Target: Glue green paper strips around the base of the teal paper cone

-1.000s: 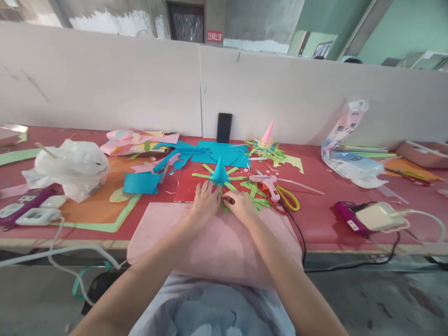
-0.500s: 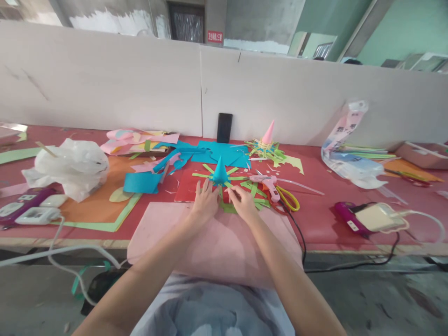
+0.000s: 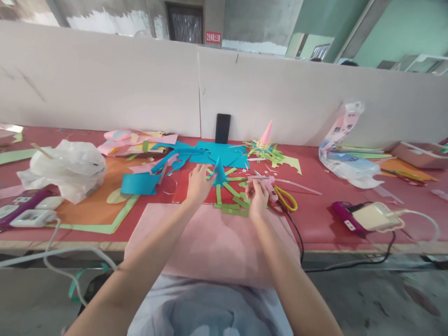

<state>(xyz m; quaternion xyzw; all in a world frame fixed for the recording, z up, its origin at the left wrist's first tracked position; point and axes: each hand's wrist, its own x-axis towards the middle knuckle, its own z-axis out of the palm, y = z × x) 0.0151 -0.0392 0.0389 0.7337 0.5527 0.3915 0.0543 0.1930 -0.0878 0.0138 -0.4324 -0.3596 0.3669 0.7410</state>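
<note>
A blue paper cone [image 3: 219, 173] stands upright with green paper strips [image 3: 230, 188] fanning out from its base. My left hand [image 3: 199, 183] is at the cone's left side, its fingers bent and apart; whether the fingertips touch the paper I cannot tell. My right hand [image 3: 258, 198] is closed beside a pink glue gun [image 3: 269, 185], over the right end of several loose green strips [image 3: 234, 211]. What its fingers hold, if anything, is hidden. Under the cone lies a red sheet [image 3: 182, 189].
Behind stand a pink cone [image 3: 267, 133] with green strips and a black phone [image 3: 223, 128]. Yellow-handled scissors [image 3: 287, 199] lie right of the glue gun. Blue scraps [image 3: 139, 184], a white plastic bag [image 3: 70, 165] and power strips [image 3: 350, 218] sit around. A pink pad [image 3: 210, 242] covers the front edge.
My left hand has moved up and left to the cone's side. My right hand has drawn away from the cone's front strips, rightward to the glue gun.
</note>
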